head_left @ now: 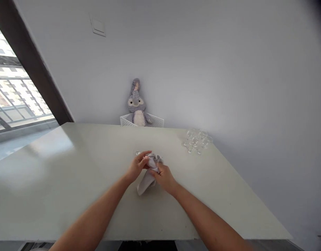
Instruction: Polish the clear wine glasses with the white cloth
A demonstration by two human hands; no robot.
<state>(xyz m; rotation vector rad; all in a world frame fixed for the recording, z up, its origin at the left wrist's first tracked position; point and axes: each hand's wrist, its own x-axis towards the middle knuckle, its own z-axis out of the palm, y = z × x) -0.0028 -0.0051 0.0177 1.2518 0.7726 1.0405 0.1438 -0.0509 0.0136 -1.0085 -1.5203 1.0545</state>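
Note:
A pale grey cloth (146,182) is bunched between my two hands above the middle of the table, its loose end hanging toward me. My right hand (165,177) is closed round the cloth. My left hand (137,166) is closed at the cloth's left side, fingers pointing right. Just beyond its fingers shows the clear round foot of a small stemmed glass (137,152). Most of that glass is hidden by the hand and the cloth. Several more clear stemmed glasses (197,140) are grouped at the table's far right corner.
The white table (97,150) runs back toward a plain wall. Behind its far edge, a grey plush toy (138,116) sits in a white perforated basket (157,121). A dark-framed window is at the left, and a light switch (98,26) is on the wall.

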